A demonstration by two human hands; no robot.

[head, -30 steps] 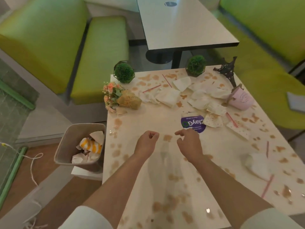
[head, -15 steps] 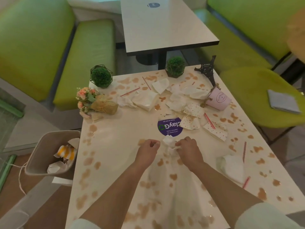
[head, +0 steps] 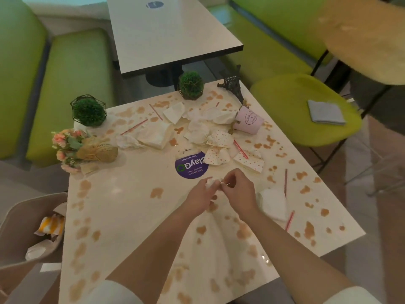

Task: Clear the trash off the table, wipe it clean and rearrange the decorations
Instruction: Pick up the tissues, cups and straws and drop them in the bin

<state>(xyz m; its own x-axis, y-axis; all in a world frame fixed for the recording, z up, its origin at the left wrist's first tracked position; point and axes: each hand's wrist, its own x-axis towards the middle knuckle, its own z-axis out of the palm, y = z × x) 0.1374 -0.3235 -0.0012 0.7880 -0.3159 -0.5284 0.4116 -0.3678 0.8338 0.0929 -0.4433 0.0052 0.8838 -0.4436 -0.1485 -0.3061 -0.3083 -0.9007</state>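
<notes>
1. Two hands meet over the middle of the cream table point(head: 135, 216): the left hand point(head: 200, 197) and right hand point(head: 237, 189) both have curled fingers pinching one small crumpled white tissue point(head: 210, 183) between them, just near of the round purple sticker point(head: 191, 165).
2. Brown spill spots point(head: 156, 192) are all over the tabletop, thickest along the left and right edges and the near side.
3. Far half is a mess: a pile of crumpled white napkins point(head: 156, 134), a few polka-dot napkins point(head: 219, 148) to the right of the sticker, and thin red straws point(head: 134, 127) scattered among them.
4. Another crumpled white napkin point(head: 274, 202) sits just right of the right hand, with a red straw point(head: 289, 220) touching its near-right edge.
5. Decorations: two green ball plants in wire frames, one at the far-left corner point(head: 88, 111) and one at the far edge point(head: 191, 84); a dark Eiffel tower figurine point(head: 233, 85) at the far right; a pink pot point(head: 248, 122) tipped on its side next to it; a flower bouquet in burlap point(head: 87, 150) lying on the left edge.
6. A beige trash bin point(head: 26, 227) sits on the floor left of the table with paper waste inside, including something yellow-and-white striped.
7. A folded grey cloth point(head: 326, 113) lies on the green chair point(head: 285, 99) to the right, well apart from the table.
</notes>
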